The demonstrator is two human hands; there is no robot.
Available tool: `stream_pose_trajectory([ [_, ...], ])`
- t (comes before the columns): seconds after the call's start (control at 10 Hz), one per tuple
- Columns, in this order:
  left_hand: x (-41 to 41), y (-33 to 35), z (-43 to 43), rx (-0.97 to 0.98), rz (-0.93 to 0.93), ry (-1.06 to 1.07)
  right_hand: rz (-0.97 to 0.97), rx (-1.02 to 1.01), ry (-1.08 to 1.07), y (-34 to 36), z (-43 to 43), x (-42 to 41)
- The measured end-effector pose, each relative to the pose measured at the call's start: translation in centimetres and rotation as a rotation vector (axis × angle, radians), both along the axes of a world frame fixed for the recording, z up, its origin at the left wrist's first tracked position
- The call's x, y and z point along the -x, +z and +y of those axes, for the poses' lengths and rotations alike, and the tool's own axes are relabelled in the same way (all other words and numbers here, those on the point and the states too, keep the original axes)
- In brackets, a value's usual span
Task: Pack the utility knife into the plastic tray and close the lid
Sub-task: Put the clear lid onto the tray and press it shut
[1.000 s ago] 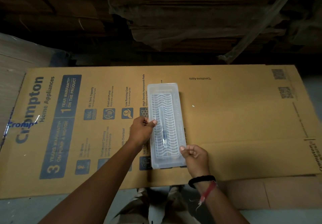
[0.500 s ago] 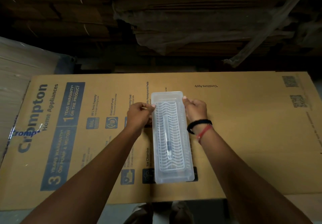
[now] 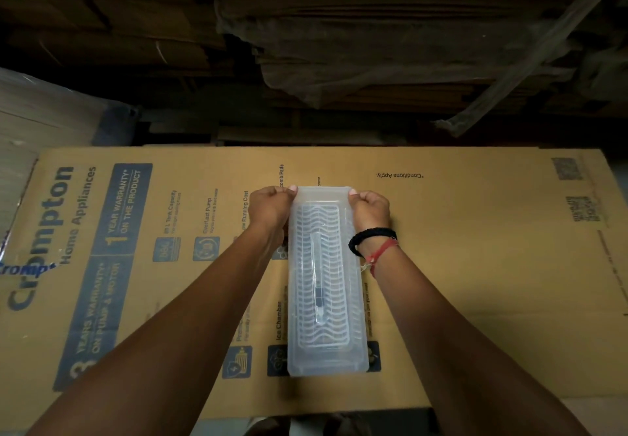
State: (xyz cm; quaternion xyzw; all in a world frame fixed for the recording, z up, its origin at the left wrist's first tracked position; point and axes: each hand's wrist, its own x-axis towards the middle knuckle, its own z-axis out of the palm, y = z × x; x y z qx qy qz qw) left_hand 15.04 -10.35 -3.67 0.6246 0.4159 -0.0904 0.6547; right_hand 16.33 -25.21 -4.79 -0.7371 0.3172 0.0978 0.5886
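Flattened cardboard carton as work surface. Clear plastic tray lies lengthwise on it, lid down. Utility knife inside. Left hand, right hand pinch the 2 far corners.

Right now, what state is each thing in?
Tray: flat on the cardboard, lid on.
Lid: over the tray, gripped at both far corners.
Knife: inside, lying lengthwise.
Left hand: closed on the far left corner.
Right hand: closed on the far right corner.
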Motion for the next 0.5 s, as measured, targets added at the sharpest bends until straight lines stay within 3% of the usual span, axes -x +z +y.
stream_pose_trajectory([
  [0.3,0.5,-0.2,-0.2,-0.049,-0.081,0.016,-0.048,-0.009,0.005,0.6,-0.1,0.3],
  [0.4,1.2,0.2,-0.6,-0.187,-0.103,-0.044,-0.143,0.164,0.191,1.4,-0.3,0.8],
  [0.5,2.0,1.0,-0.8,-0.387,-0.21,-0.101,-0.373,0.56,0.484,1.6,-0.5,1.3],
])
